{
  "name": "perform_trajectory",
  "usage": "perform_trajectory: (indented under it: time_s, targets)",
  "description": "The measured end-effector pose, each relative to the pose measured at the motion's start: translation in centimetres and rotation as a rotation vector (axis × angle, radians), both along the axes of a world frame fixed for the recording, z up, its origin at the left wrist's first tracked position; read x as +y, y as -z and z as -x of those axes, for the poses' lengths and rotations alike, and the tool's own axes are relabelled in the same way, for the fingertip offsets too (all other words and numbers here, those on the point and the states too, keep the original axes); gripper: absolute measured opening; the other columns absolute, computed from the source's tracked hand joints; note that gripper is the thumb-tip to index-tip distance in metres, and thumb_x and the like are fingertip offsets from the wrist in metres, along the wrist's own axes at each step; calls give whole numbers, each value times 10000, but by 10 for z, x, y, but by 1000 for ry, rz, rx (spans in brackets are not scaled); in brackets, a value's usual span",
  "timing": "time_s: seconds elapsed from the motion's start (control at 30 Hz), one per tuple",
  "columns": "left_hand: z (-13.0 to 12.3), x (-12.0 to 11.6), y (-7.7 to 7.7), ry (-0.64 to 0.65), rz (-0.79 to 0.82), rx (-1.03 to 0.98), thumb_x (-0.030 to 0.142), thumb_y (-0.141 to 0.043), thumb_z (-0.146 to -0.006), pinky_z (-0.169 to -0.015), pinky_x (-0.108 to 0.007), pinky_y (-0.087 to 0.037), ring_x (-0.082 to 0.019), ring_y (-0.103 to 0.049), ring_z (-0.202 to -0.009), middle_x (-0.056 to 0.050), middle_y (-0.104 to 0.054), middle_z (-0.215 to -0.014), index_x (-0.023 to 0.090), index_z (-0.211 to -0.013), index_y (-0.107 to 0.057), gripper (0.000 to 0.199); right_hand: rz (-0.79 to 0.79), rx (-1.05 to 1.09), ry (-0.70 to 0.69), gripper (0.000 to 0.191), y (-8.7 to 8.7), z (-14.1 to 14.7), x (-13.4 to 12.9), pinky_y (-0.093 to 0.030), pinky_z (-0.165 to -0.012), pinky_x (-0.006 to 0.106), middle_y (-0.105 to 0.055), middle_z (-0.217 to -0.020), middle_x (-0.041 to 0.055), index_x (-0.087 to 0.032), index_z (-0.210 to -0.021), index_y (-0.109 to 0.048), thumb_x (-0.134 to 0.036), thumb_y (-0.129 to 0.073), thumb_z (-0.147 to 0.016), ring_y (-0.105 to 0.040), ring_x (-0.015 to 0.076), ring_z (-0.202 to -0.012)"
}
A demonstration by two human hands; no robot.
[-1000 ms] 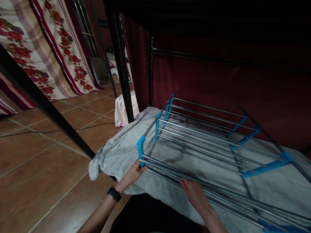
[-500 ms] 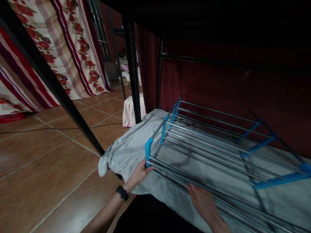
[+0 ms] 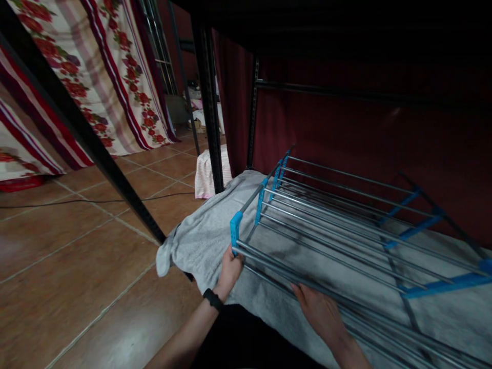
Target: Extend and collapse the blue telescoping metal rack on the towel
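A metal rack (image 3: 330, 207) with silver bars and blue plastic end brackets lies on a grey blanket (image 3: 207, 215). My left hand (image 3: 231, 269), with a black band on the wrist, is closed round the rack's near left corner, just below a blue bracket (image 3: 235, 230). Farther right, my right hand (image 3: 317, 310) has its fingers curled at the front bars. Its fingertips are partly hidden by the bars.
A black metal post (image 3: 211, 113) rises at the blanket's far left, and a slanted black post (image 3: 111, 169) crosses the left side. Behind the rack hangs a dark red cloth (image 3: 330, 133). A cable (image 3: 77, 201) runs over the tiled floor (image 3: 57, 287).
The rack's near left corner has risen slightly, with my left hand on it. My left wrist and forearm have shifted right. My right hand has moved a little to the left.
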State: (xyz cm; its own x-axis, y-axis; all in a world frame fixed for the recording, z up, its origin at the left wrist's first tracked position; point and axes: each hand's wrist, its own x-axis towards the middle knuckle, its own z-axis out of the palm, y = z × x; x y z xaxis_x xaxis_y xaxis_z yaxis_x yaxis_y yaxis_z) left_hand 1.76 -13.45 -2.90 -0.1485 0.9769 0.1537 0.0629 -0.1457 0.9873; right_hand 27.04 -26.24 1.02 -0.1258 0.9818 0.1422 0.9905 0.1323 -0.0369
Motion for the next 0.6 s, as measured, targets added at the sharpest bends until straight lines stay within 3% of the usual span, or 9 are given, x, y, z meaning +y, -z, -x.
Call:
perform_trajectory:
  time_s: [0.1, 0.23, 0.4, 0.6]
  targets:
    - [-1, 3, 1, 8, 3, -31, 191, -562, -711, -758, -315, -510, -197, -603, -738, -6, -666, -722, 183, -800, -654, 128, -37, 42, -24, 383, -2, 15, 9, -544, -892, 335, -725, -1159, 107, -204, -1107, -698, -359, -353, -1046, -698, 248, -1059]
    - [0, 4, 1, 32, -6, -62, 200, -572, -701, -717, -310, -511, -181, -579, -684, 1, -650, -683, 184, -736, -632, 71, -55, 198, -200, 342, -13, 70, 46, -485, -1037, 374, -691, -1218, 113, -189, -1256, -634, -283, -406, -1018, -615, 247, -1205]
    - [2, 4, -3, 77, -50, -84, 248, -615, -674, -777, -351, -528, -201, -596, -741, -24, -679, -737, 194, -719, -617, 70, 28, 303, -221, 360, -30, 138, 94, -545, -890, 324, -705, -1155, 100, -193, -1252, -628, -378, -427, -1016, -676, 234, -1039]
    - [5, 4, -5, 87, -98, -97, 265, -607, -733, -888, -401, -502, -233, -615, -857, -65, -703, -866, 195, -801, -625, 99, 117, 227, -184, 345, -34, 152, 109, -548, -734, 304, -720, -1060, 52, -242, -1154, -672, -421, -405, -1030, -699, 198, -836]
